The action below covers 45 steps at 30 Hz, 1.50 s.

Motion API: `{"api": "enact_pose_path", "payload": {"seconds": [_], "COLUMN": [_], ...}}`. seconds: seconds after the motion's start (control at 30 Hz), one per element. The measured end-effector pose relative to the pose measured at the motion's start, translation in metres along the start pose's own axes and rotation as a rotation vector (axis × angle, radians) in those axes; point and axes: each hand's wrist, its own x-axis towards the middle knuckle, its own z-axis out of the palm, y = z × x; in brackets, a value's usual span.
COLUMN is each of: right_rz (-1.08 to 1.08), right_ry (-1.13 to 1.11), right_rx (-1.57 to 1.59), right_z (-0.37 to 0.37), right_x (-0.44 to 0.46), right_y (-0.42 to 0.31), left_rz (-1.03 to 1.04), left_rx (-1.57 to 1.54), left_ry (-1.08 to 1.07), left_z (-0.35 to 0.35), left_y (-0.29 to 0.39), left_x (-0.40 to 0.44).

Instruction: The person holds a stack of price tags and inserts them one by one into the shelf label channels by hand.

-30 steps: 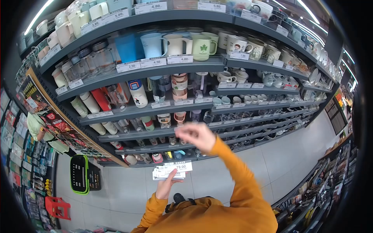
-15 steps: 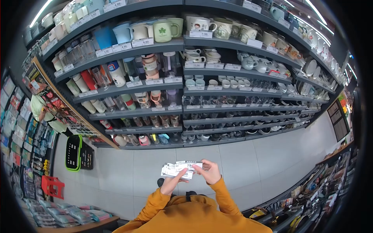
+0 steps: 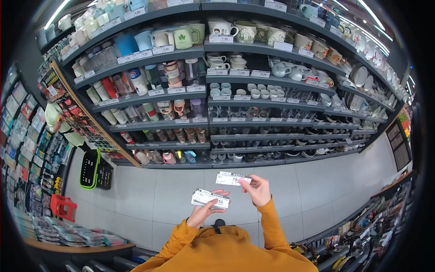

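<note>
Seemingly, open floor (image 3: 312, 181) separates right hand (image 3: 259, 190) and label (image 3: 229, 180) from shelf edge (image 3: 181, 166).

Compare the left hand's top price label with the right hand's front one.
The top label in the left hand lies over several others; the front label in the right hand is pinched by one end, held farther forward. The left label's digits include 50; the right label's, 79. Both are white with dark print.

Mustard-orange top (image 3: 224, 254) — 2 long sleeves (image 3: 273, 226), same plain colour — 2 bare hands (image 3: 259, 192).
</note>
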Motion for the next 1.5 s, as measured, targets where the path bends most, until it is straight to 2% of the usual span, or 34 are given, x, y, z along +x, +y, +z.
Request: {"api": "enact_pose_path", "payload": {"seconds": [0.2, 0.43, 1.5], "right_rz": [-0.235, -0.404, -0.369], "right_ry": [-0.005, 0.004, -0.084], "right_rx": [0.006, -0.052, -0.003], "right_z": [-0.008, -0.008, -0.009], "right_x": [0.011, 0.019, 0.032], "right_y": [-0.083, -0.124, -0.139], "left_rz": [-0.007, -0.011, -0.033], "left_rx": [0.008, -0.003, 0.035], "left_ry": [0.012, 0.026, 0.039], "left_z": [0.005, 0.008, 0.016], "left_y": [-0.009, -0.017, -0.021], "left_x": [-0.011, -0.019, -0.017]}}
